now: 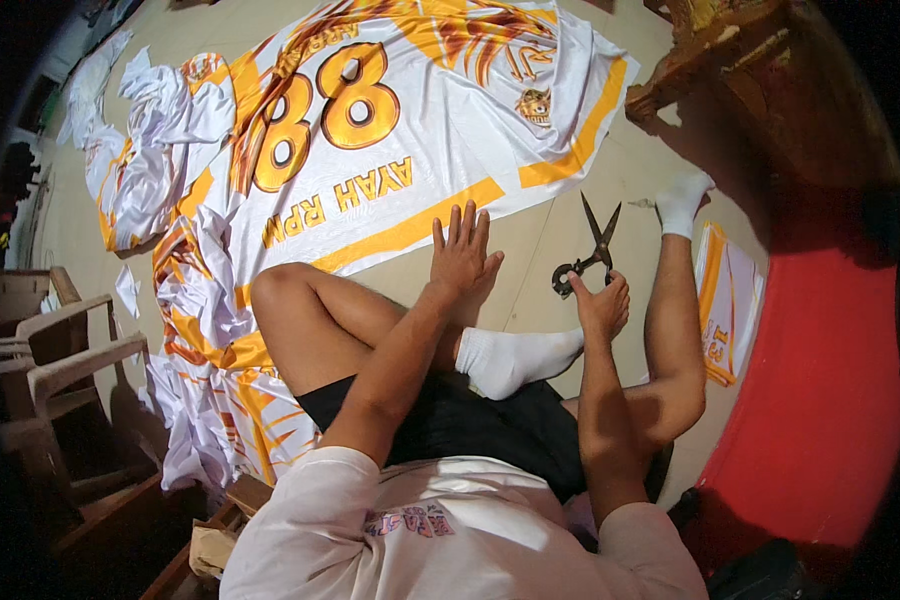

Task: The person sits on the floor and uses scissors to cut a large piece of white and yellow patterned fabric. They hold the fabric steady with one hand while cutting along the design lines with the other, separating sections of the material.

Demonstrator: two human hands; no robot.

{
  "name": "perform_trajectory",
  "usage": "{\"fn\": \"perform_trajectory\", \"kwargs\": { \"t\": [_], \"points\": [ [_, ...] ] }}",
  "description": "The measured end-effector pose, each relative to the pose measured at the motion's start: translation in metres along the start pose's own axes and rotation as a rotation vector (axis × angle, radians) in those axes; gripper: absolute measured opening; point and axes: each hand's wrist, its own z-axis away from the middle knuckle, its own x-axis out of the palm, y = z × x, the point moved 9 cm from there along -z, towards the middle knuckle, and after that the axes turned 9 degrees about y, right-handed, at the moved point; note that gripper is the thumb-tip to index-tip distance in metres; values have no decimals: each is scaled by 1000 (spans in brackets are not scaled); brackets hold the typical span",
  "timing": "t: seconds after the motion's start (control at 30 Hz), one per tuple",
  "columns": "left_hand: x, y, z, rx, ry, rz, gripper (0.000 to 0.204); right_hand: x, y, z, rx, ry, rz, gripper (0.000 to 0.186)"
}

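A strip of bare beige floor (550, 235) lies open ahead of the hands, between the printed white-and-orange fabric sheet (400, 120) and the person's bent legs. On it lie black metal scissors (590, 255), blades open, touching the right hand (602, 305) — the left hand (460, 250) is beside them. A brown wooden furniture piece (710, 60) closes the far right; stacked plastic chairs (60, 350) block the left.

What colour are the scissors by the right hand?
Dark, blackish scissors, blades open; seen in the head view.
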Motion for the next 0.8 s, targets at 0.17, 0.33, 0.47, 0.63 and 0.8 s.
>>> {"fn": "perform_trajectory", "kwargs": {
  "t": [0.17, 0.33, 0.47, 0.63, 0.8],
  "points": [
    [-1, 10, 24, -52, -136, 66, 91, -1, 20, -6, 11, -168, -86, 68],
    [-42, -43, -9, -148, -51, 316, 85, 7, 57, -21, 45, -257, -27, 52],
    [-120, -225, -24, -366, 239, 444, 82, 32, 94, -22, 182, -532, -505, 25],
    [-137, -426, 64, -619, -191, 47, 87, 27, 34, 9, 367, -596, -1298, 9],
    [-101, -397, 154, -843, -313, -193, 100, -4, 8, -9, 160, -615, -1008, 32]
  ]
}}
